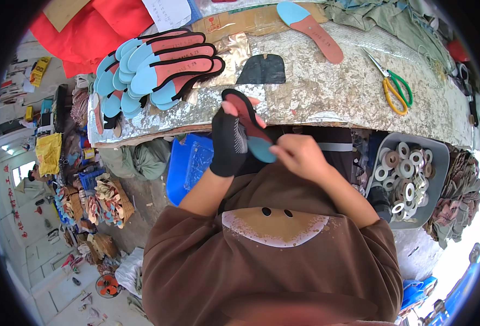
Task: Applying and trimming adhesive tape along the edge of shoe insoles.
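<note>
My left hand [228, 142], in a black fingerless glove, grips a shoe insole [248, 118] in front of the table edge. The insole is reddish brown with black edging round its upper end, and light blue at its lower end. At that blue end, the bare fingers of my right hand [303, 156] pinch the rim. Beyond my left hand lies a heap of similar black-edged insoles [166, 73], overlapping on the table. A dark curved flat piece [261, 69] rests to the right of the heap. Farther back is a single insole [316, 35] without black edging.
Scissors [395, 89] with yellow and green handles lie on the worn table [332, 98], at the right. A grey bin [440, 179] of tape rolls [405, 168] stands below it. At the left are a blue bin [177, 168] and red cloth [115, 27].
</note>
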`<state>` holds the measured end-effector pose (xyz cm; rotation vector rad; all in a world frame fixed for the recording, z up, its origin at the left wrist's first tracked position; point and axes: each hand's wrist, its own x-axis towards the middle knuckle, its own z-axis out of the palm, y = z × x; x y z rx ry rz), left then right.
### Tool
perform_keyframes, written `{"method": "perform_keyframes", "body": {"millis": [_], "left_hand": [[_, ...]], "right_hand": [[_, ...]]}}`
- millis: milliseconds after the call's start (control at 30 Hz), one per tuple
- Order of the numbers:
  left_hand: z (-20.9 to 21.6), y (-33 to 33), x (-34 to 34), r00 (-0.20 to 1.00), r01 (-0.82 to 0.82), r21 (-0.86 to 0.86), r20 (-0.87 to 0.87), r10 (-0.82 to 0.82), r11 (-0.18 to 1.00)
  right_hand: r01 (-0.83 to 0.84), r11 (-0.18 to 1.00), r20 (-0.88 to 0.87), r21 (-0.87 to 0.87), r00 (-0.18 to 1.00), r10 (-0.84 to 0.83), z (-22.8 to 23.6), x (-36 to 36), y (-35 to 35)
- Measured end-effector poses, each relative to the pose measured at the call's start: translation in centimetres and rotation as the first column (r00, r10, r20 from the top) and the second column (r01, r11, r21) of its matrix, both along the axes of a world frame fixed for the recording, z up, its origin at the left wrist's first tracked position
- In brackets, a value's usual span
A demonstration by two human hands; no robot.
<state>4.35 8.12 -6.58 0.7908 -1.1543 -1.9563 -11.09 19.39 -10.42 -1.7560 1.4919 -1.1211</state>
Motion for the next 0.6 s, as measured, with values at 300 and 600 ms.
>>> {"method": "perform_keyframes", "body": {"millis": [300, 600], "left_hand": [[8.0, -15.5, 1.1, 0.585, 0.681, -0.7, 0.345, 0.734, -0.214], [14.9, -1.8, -2.7, 0.234, 0.956, -0.199, 0.96, 0.155, -0.215]], "right_hand": [[0.392, 0.793, -0.4, -0.466, 0.706, -0.584, 0.4, -12.1, -8.7], [0.298, 0.888, -0.502, -0.349, 0.741, -0.446, -1.7, -15.5, -11.1]]}}
